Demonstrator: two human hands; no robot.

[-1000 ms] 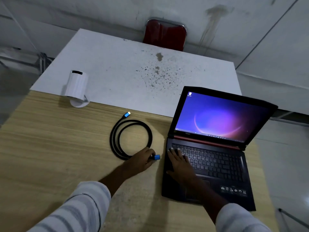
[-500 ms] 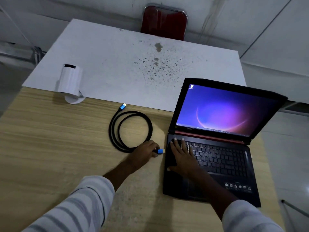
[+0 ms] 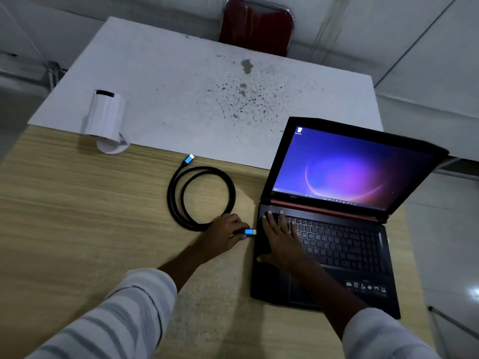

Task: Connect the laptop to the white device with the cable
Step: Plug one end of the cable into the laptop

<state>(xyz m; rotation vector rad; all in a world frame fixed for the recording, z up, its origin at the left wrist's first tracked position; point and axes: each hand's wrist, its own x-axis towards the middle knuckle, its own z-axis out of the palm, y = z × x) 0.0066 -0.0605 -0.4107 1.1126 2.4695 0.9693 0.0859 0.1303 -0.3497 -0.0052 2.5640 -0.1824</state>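
A black laptop (image 3: 337, 237) stands open at the right of the wooden table, its screen lit purple. A black cable (image 3: 202, 195) lies coiled to its left, with one blue plug (image 3: 189, 159) free at the far end. My left hand (image 3: 223, 235) is shut on the other blue plug (image 3: 249, 231), whose metal tip sits right at the laptop's left edge. My right hand (image 3: 278, 239) lies flat, fingers spread, on the left side of the keyboard. The white device (image 3: 105, 120), a cylinder on a round foot, stands at the far left.
A white board (image 3: 207, 99) with dark specks covers the far half of the wooden table (image 3: 77, 216). A red chair (image 3: 256, 24) stands behind the table's far edge. Grey floor lies on both sides.
My left hand has carried the blue plug to the right, from a small gap away to the laptop's left edge. My right hand has slid up toward the keyboard's top left.
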